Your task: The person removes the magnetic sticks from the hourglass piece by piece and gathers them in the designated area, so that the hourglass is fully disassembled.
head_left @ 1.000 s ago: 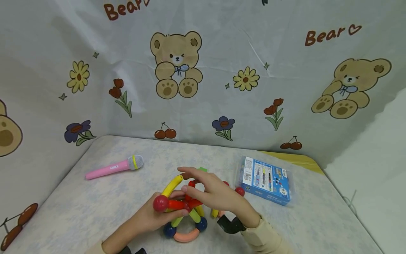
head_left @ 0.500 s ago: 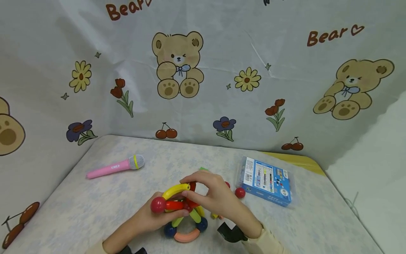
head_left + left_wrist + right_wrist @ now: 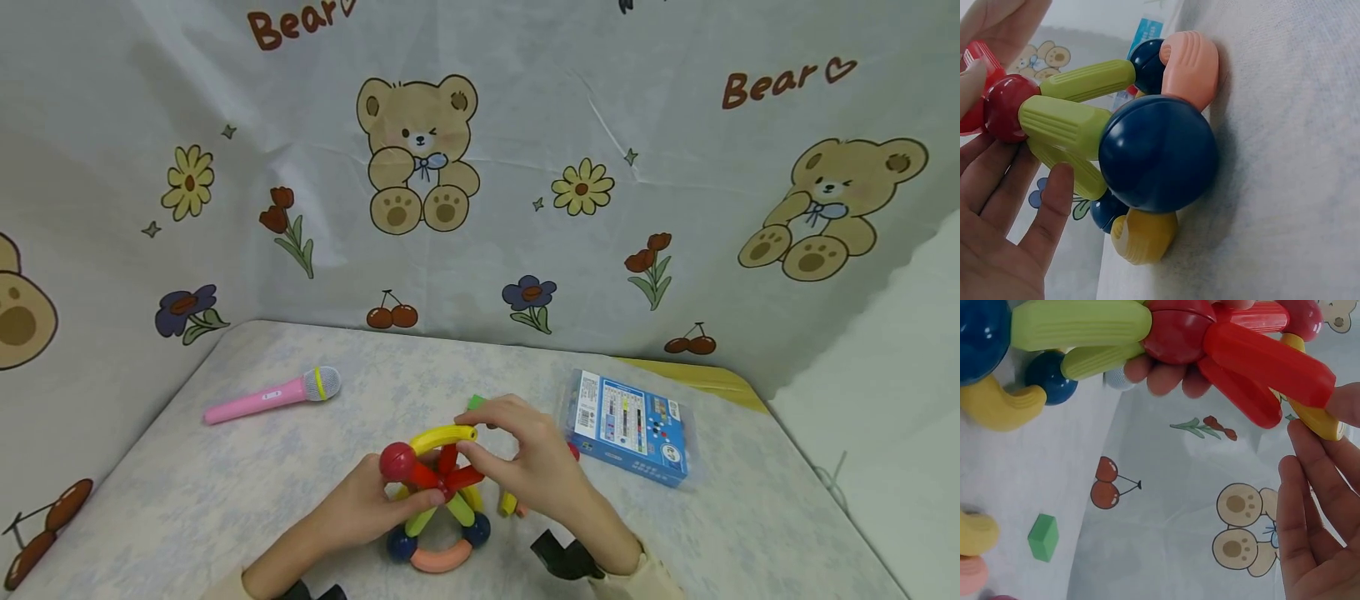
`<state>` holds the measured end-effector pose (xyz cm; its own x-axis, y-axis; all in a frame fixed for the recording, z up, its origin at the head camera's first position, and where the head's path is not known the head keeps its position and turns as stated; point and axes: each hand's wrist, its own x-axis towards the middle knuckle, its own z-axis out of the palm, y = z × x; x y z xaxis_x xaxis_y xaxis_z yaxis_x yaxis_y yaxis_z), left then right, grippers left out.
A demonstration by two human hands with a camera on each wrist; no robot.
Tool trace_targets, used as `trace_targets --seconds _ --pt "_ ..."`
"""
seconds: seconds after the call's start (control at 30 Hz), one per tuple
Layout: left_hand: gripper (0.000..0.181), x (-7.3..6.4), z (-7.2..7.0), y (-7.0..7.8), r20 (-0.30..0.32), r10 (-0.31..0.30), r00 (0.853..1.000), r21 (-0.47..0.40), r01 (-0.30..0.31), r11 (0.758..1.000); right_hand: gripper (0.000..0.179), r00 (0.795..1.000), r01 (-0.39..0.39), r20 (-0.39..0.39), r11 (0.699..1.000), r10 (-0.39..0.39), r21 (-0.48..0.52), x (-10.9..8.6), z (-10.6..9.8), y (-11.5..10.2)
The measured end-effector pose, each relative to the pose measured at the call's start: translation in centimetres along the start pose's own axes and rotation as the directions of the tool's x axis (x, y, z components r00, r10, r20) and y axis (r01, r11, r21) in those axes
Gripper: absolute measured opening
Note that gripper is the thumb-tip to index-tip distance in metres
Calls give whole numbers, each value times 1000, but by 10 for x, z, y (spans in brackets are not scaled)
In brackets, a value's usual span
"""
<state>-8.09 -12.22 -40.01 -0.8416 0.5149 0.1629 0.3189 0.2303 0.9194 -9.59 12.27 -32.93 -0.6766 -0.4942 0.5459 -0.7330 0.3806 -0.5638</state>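
Note:
A magnetic ball-and-rod model stands on the table: blue balls joined by curved rods at its base, lime green rods rising to a middle red ball, and red rods spreading from that ball. An outer red ball tops one red rod and bears a curved yellow rod. My left hand holds the model about the middle ball and red rod, thumb in front. Thumb and fingers of my right hand pinch the yellow rod's far end, near the red rod tips.
A pink toy microphone lies at the back left, a blue boxed set at the back right. Near my right hand are a green block, a loose red ball and loose curved rods. A bear-print cloth hangs behind.
My right hand has taken the yellow rod's free end and drawn it rightward and down, so the rod lies across the top. The outer red ball has risen and shifted right; the base stayed put.

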Motion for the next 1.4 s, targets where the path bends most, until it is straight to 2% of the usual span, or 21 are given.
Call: trace_targets --seconds 0.2,0.4,0.57,0.8,0.93,1.1,1.27,1.4 --pt "33 0 2 -3 -31 37 999 21 -36 999 26 999 -19 -33 999 18 -42 -7 -5 6" --pt "51 0 3 -3 -42 0 999 -2 0 1000 28 998 -51 -35 997 49 -55 -10 -9 11" --pt "45 -1 2 -3 -46 -8 999 21 9 1000 29 994 -103 -30 993 101 -62 -11 -11 12" --pt "41 -3 4 -4 -61 22 998 44 -19 999 28 994 -110 -23 992 109 -67 -11 -11 13" --pt "37 -2 4 -3 -70 16 997 51 -12 999 28 993 -117 -25 991 116 -72 -11 -12 14" --pt "34 -2 4 -3 -75 12 997 49 -8 999 24 994 -109 -30 992 107 -71 -11 -13 15" --pt "35 -1 4 -4 -70 40 997 41 -37 998 21 995 -96 -39 993 93 -65 -12 -14 15" --pt "34 -1 4 -4 -72 43 997 38 -40 998 25 997 -29 -78 997 24 -67 -10 -16 15"
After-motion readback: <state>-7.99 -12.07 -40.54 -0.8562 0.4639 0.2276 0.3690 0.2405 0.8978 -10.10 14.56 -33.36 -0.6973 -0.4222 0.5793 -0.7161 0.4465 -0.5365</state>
